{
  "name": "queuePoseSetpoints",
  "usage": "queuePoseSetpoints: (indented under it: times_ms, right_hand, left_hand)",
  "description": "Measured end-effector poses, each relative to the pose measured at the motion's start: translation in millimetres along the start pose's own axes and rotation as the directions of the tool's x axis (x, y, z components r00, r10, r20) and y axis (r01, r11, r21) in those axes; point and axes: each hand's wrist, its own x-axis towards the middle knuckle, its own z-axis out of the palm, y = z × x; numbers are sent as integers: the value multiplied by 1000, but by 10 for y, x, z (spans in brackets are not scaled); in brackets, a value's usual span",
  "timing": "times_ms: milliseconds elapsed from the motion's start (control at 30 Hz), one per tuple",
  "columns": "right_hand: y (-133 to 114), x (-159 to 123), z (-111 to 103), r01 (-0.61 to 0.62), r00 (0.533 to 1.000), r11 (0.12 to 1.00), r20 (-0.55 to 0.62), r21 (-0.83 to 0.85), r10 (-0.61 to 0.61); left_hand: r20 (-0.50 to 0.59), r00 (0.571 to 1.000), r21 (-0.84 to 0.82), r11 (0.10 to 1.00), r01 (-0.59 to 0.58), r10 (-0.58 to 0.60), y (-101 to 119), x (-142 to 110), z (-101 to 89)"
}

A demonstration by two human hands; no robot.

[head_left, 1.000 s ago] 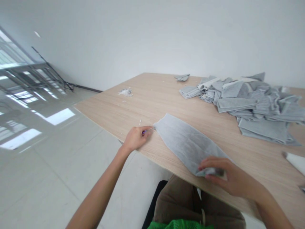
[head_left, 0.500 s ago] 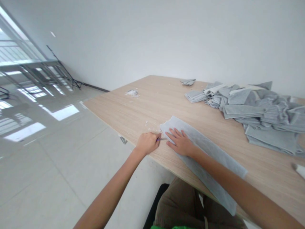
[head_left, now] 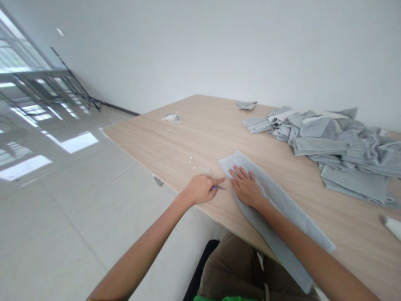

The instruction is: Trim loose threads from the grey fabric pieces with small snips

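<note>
My left hand (head_left: pixel 202 189) rests near the table's front edge, its index finger stretched toward the cloth. Its other fingers are curled round small thread snips (head_left: pixel 218 187) with a purple handle and a pointed metal tip; most of the handle is hidden. A long grey strip of fabric (head_left: pixel 288 209) lies on the table, its lower end hanging past the front edge. My right hand (head_left: pixel 247 188) presses flat on the strip near its far end, fingers spread. A narrow gap separates the snips' tip from the strip.
A heap of folded grey fabric pieces (head_left: pixel 338 142) covers the table's right side. A small grey piece (head_left: pixel 247 105) lies behind it. White scraps (head_left: pixel 172 118) sit on the wooden table (head_left: pixel 150 138), with bits (head_left: pixel 191 159) near my left hand. A white object (head_left: pixel 393 225) lies far right.
The fabric strip and my right hand have shifted right, away from the snips. My left index finger has straightened out, and more of the snips shows. The camera view has shifted slightly.
</note>
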Motion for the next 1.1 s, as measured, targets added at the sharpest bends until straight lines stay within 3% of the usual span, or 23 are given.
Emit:
queuePoseSetpoints:
  times_ms: [133,300,467,567,767,867,967,1100]
  right_hand:
    - [-9,-16,-21,2,1000,999,-9,37,-2]
    - [-1,-32,-32,-57,998,995,-32,78,60]
    - [25,-21,-30,-52,998,993,-22,109,54]
    - [27,-23,-42,-63,997,990,-27,126,67]
    - [65,-7,-56,-106,993,960,-14,260,114]
    - [107,27,-47,-131,991,940,16,314,133]
    - [129,45,-38,-125,992,942,25,311,123]
    - [124,39,-35,-119,993,949,21,292,118]
  left_hand:
    - [-21,994,54,993,105,-104,-57,112,67]
    - [-30,980,87,976,198,-196,-272,97,-65]
    - [-9,996,52,995,86,-85,-33,139,-75]
    - [-3,996,54,994,93,-93,117,262,14]
    - [-34,968,92,964,251,-249,-72,311,-9]
    - [-26,982,69,980,188,-187,-99,244,-69]
    - [-14,995,27,994,101,-101,29,245,-43]
    - [-24,994,3,995,105,-105,171,364,77]
